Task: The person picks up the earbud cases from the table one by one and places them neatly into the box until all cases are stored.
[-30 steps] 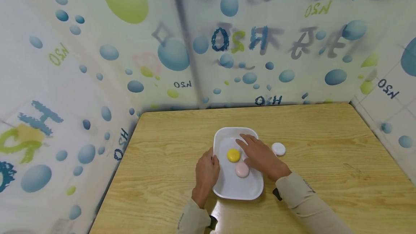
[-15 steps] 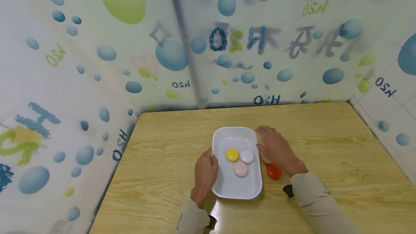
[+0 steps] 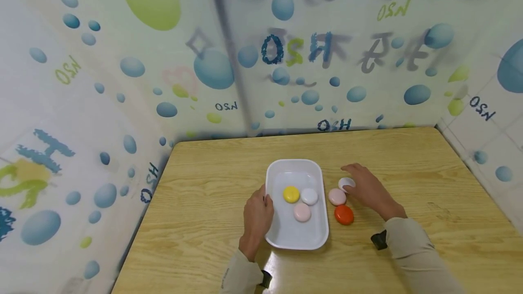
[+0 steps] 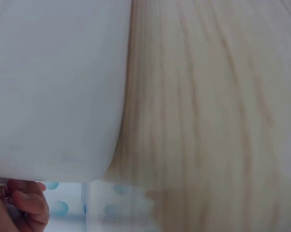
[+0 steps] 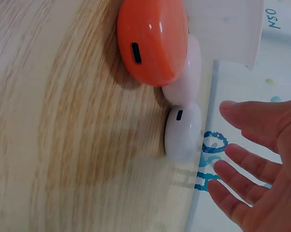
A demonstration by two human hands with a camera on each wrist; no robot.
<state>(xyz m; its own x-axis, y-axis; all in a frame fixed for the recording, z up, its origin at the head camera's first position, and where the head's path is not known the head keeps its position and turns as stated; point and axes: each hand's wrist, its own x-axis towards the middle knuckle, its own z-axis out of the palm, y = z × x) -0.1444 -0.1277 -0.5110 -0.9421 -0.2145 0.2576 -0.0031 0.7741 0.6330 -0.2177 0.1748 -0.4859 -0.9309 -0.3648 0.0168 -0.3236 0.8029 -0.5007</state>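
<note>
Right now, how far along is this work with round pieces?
Apparently done: the yellow piece, a white piece and a pink piece lie in the tray. In hand: the left hand grips the tray; the right hand, fingers extended, is near the outer white piece without gripping it. Remaining, if all belong in the tray: that one, the outer pink piece and the red piece, on the table.

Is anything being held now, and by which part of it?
The left grip holds the white tray by its left side; the right grip holds nothing.
</note>
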